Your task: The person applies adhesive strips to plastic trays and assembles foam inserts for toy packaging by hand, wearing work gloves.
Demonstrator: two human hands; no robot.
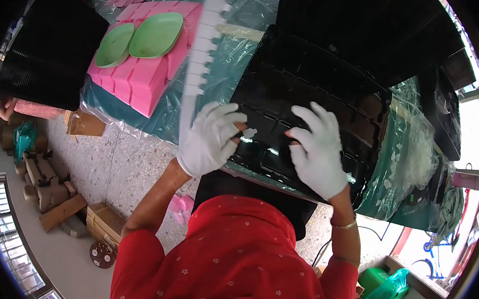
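Note:
A black plastic tray with shallow compartments (276,105) lies in front of me on the table. Over its near left part is my left hand (209,139), in a white glove with bare fingertips showing, its thumb and fingers apart. Just beside those fingertips is a small white cut piece (250,133); whether it touches them I cannot tell. My right hand (321,155), gloved the same way, hovers over or rests on the tray's near right part with fingers spread and nothing visible in them. A white strip with notched edge (201,52) runs along the tray's left.
Pink foam blocks (138,81) carry two green dishes (156,35) at the left. Stacked black trays stand at far left (52,42) and behind the work tray (364,30). Crumpled clear plastic (417,145) lies right. Cardboard boxes (104,223) sit on the floor.

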